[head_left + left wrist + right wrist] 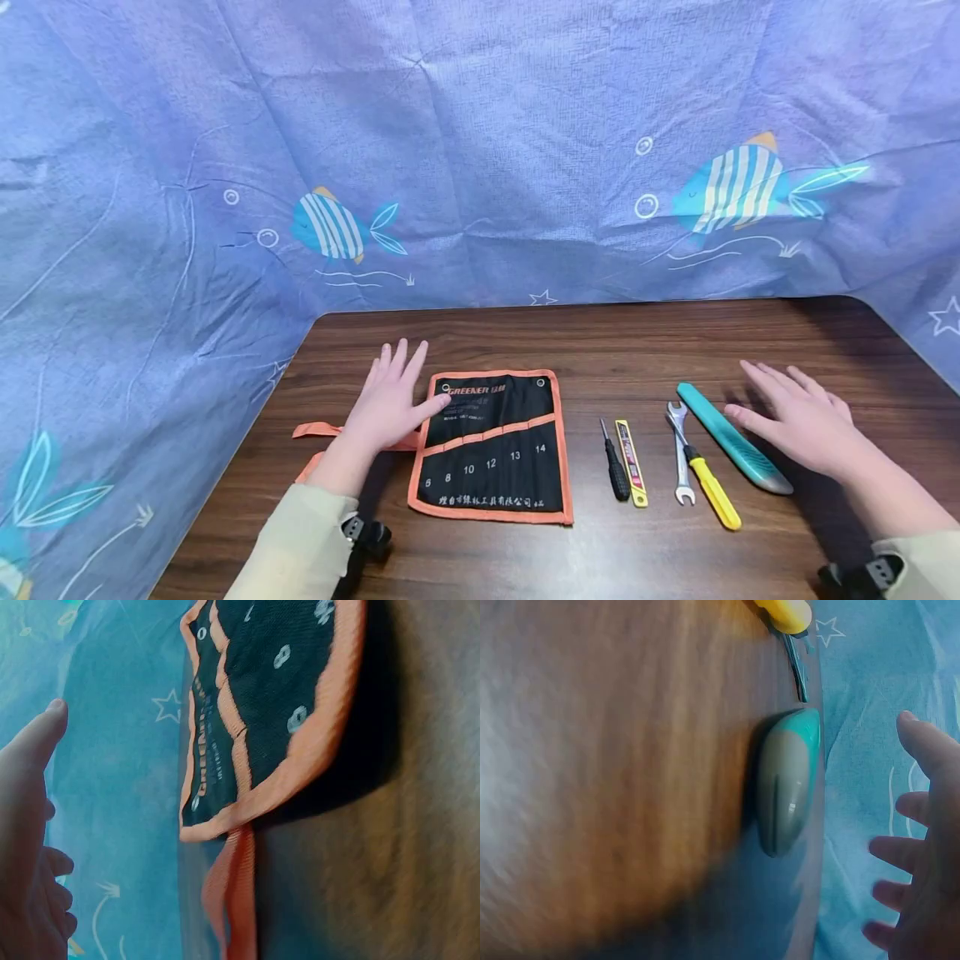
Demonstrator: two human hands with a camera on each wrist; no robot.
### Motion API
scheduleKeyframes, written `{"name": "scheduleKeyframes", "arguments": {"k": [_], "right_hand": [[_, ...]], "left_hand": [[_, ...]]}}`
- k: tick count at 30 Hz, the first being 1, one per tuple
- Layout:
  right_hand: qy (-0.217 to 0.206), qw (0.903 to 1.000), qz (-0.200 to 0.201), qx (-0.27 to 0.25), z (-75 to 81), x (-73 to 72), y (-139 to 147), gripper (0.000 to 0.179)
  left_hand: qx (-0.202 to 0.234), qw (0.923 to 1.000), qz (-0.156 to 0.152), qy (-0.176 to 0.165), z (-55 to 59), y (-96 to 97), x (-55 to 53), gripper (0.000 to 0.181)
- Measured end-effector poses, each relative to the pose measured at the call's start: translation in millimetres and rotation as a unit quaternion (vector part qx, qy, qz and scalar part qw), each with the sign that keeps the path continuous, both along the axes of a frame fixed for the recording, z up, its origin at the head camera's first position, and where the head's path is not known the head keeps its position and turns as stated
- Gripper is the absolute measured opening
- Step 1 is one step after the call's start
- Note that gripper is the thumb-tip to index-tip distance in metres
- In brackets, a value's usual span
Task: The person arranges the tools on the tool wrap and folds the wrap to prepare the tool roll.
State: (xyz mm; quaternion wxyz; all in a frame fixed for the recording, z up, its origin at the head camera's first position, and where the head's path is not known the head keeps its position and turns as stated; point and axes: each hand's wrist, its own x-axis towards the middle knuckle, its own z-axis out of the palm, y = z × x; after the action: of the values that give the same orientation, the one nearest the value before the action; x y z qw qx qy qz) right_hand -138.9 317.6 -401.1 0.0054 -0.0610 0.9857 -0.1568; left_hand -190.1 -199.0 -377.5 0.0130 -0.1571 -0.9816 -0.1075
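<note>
Cream-sleeved L hand (388, 407), R hand (804, 421) splayed, empty, prob. hovering nr pouch (491, 479) & tools (729, 437).

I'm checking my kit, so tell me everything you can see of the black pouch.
The pouch looks like black fabric with orange edging, spread on the table. Below orange GREENER lettering, a slanted band crosses it above white numbers, including 8 and 14. White characters line the bottom; eyelets mark both upper corners. An orange strap leaves its left edge. The left hand is by its upper left; thumb contact is unclear.
</note>
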Motion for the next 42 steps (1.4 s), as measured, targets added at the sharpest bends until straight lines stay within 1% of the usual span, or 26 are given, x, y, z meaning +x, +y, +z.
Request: {"name": "scheduleKeyframes", "arguments": {"k": [7,11,15,19,23,26,30,34,38,42], "right_hand": [[-0.020,0.9993,0.006,-0.031,-11.5,5.7,1.7,0.079],[-0.016,0.9983,0.009,-0.055,-18.8,10.5,1.9,0.077],[-0.003,0.9966,0.013,-0.082,-23.8,15.2,0.9,0.074],[0.002,0.9945,0.016,-0.104,-27.3,19.3,0.3,0.071],[0.005,0.9940,0.014,-0.108,-30.4,23.1,0.7,0.069],[0.022,0.9934,0.008,-0.112,-33.5,26.9,1.9,0.066],[0.045,0.9911,-0.002,-0.125,-38.8,31.0,2.7,0.061],[0.055,0.9887,-0.011,-0.139,-43.6,34.5,3.9,0.058],[0.061,0.9882,-0.016,-0.139,-45.7,35.2,3.9,0.056],[0.070,0.9873,-0.016,-0.142,-46.0,33.4,3.0,0.053]], "left_hand": [[0.048,0.9988,-0.005,-0.005,-12.1,10.8,7.4,0.087],[0.066,0.9978,-0.003,-0.003,-19.9,18.7,13.1,0.086],[0.079,0.9969,-0.004,-0.005,-29.8,26.0,18.2,0.086],[0.078,0.9969,-0.003,-0.011,-38.1,31.1,23.0,0.087],[0.072,0.9974,0.001,-0.002,-44.0,35.6,26.1,0.088],[0.061,0.9981,0.001,-0.002,-48.7,38.9,28.1,0.091],[0.050,0.9984,0.004,-0.024,-55.1,40.4,31.2,0.095],[0.051,0.9982,0.005,-0.031,-61.5,41.3,32.8,0.095],[0.045,0.9986,0.003,-0.029,-66.2,40.6,32.9,0.095],[0.041,0.9987,-0.008,-0.029,-66.8,38.1,32.4,0.092]]}}
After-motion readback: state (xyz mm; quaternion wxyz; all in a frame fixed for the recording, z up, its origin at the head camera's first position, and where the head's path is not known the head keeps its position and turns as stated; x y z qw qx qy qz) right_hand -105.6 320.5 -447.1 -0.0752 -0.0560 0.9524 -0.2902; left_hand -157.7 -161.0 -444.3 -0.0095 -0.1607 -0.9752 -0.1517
